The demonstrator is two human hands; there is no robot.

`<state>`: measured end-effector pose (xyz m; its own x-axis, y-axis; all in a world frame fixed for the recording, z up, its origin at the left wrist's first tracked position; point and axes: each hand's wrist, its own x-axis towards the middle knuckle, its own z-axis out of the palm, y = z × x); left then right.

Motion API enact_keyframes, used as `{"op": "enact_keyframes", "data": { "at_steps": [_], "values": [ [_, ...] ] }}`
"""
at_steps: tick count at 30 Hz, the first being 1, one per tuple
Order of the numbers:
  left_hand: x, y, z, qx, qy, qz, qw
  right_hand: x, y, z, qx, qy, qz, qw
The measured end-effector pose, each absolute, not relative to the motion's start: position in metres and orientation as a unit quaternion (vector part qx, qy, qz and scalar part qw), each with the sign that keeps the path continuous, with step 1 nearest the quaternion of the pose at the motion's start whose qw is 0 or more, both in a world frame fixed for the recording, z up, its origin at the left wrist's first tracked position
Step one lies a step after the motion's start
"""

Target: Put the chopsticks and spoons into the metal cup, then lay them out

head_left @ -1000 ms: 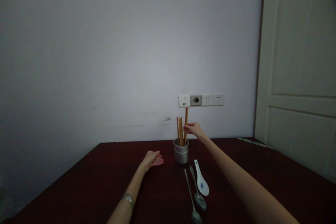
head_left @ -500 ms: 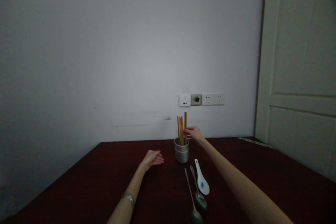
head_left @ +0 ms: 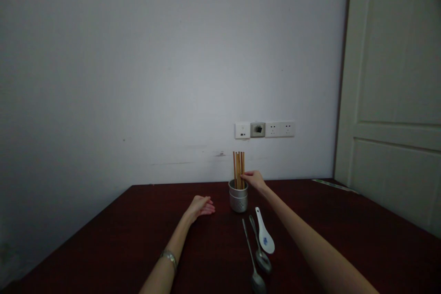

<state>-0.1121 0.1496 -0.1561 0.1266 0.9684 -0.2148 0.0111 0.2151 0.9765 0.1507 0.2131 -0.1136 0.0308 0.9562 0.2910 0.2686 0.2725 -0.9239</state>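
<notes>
Several wooden chopsticks (head_left: 237,167) stand upright in a metal utensil holder (head_left: 238,202) with small holes in its side. My right hand (head_left: 254,179) reaches in from the right and pinches chopsticks at the right of the bunch, just above the rim; how many it holds I cannot tell. My left hand (head_left: 201,206) rests on the table to the left of the holder, fingers stretched out and holding nothing. In front of the holder lie a white ceramic spoon (head_left: 266,240) with a blue mark, a metal spoon (head_left: 263,262) and a long-handled metal spoon (head_left: 257,282).
The dark red table (head_left: 131,239) runs back to a pale wall (head_left: 172,78). Sockets (head_left: 279,129) sit on the wall behind the holder. A pale panelled door (head_left: 389,78) stands at the right. A light strip (head_left: 334,186) lies along the table's far right edge.
My right hand has moved slightly down, lowering the chopsticks it pinches until their tops are level with the others in the holder. My left hand and the spoons have stayed in place.
</notes>
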Motion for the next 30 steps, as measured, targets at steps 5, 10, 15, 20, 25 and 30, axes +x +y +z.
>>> {"op": "enact_keyframes", "data": {
  "at_steps": [5,10,15,20,25,30],
  "values": [
    [-0.111,0.148,-0.154,0.473,0.521,0.411,0.58,0.151,0.211,-0.115,-0.496,-0.622,0.33,0.508],
    [-0.112,0.15,-0.157,0.48,0.518,0.41,0.577,0.15,0.208,-0.114,-0.493,-0.624,0.336,0.505],
    [-0.112,0.15,-0.158,0.49,0.519,0.409,0.57,0.151,0.204,-0.113,-0.484,-0.625,0.352,0.501],
    [-0.111,0.148,-0.156,0.486,0.522,0.409,0.569,0.149,0.198,-0.109,-0.485,-0.619,0.367,0.497],
    [-0.111,0.151,-0.158,0.487,0.522,0.406,0.571,0.154,0.187,-0.103,-0.493,-0.607,0.377,0.495],
    [-0.112,0.156,-0.162,0.501,0.522,0.399,0.563,0.185,0.169,-0.112,-0.54,-0.584,0.369,0.481]
  ]
}}
